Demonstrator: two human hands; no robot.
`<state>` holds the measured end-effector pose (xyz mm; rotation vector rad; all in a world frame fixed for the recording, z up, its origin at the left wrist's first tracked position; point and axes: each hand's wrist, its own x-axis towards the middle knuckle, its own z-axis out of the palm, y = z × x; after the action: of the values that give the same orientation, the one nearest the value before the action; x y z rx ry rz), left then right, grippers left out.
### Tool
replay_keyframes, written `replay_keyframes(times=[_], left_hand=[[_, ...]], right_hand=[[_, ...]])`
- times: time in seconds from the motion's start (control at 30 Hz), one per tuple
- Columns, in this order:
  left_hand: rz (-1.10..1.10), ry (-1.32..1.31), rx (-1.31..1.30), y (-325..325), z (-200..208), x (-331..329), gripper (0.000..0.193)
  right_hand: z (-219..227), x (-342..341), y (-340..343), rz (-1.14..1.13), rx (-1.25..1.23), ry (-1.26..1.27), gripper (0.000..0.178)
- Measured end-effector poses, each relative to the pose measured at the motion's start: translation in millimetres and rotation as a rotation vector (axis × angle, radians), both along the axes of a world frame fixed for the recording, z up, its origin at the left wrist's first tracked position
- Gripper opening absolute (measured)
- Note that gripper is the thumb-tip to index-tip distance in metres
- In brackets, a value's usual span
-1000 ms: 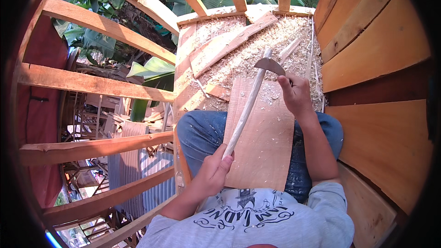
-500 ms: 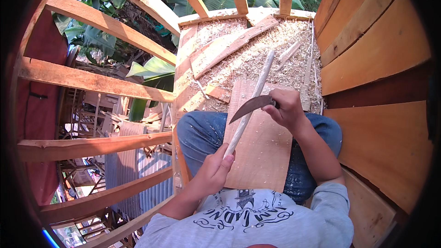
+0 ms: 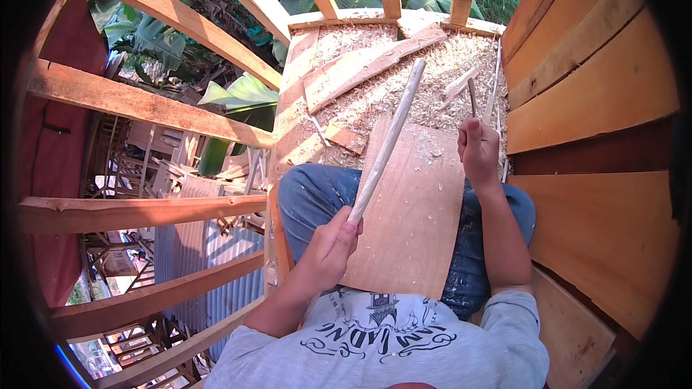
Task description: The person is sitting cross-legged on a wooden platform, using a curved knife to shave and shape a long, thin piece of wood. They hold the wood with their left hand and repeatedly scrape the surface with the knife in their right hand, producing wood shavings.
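Observation:
A pale, whittled wooden stick [image 3: 389, 140] slants up and away over my lap, its lower end in the closed fingers of my left hand [image 3: 333, 248]. My right hand [image 3: 479, 150] is closed round the handle of a curved knife [image 3: 473, 96]. The dark blade points away from me and is seen almost edge-on, apart from the stick. The handle is mostly hidden in the fist. Under both hands a thin wooden board [image 3: 411, 223] lies across my thighs, with a few shavings on it.
Wood shavings [image 3: 440, 57] cover the floor ahead, with a long offcut [image 3: 367, 68] and smaller scraps among them. Slatted wooden railings [image 3: 151, 112] curve round the left and far sides. A plank wall [image 3: 591, 209] stands close on the right. Banana leaves [image 3: 324, 0] grow beyond the railing.
My right hand has moved right, taking the knife off the stick, and the blade has turned from lying across the stick to pointing away. The stick has shifted slightly left in my left hand.

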<state>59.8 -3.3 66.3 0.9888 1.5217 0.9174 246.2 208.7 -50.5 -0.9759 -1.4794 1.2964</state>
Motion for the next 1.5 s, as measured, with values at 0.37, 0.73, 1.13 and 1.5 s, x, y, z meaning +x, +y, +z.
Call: replay_keyframes(times=[0.37,0.73,1.13,1.5], left_hand=[[-0.015,-0.019,0.028,14,0,3,0.029],[-0.066,-0.262,-0.057,2,-15,14,0.039],[-0.227,-0.159,-0.056,-5,-3,19,0.036],[-0.013,-0.277,-0.094,9,-3,-8,0.029]], right_hand=[[24,-25,-43,0.29,0.535,-0.305,0.054],[9,24,23,-0.21,0.114,-0.238,0.057],[-11,31,47,-0.29,0.056,-0.295,0.06],[22,-7,-16,0.113,0.33,-0.195,0.055]])
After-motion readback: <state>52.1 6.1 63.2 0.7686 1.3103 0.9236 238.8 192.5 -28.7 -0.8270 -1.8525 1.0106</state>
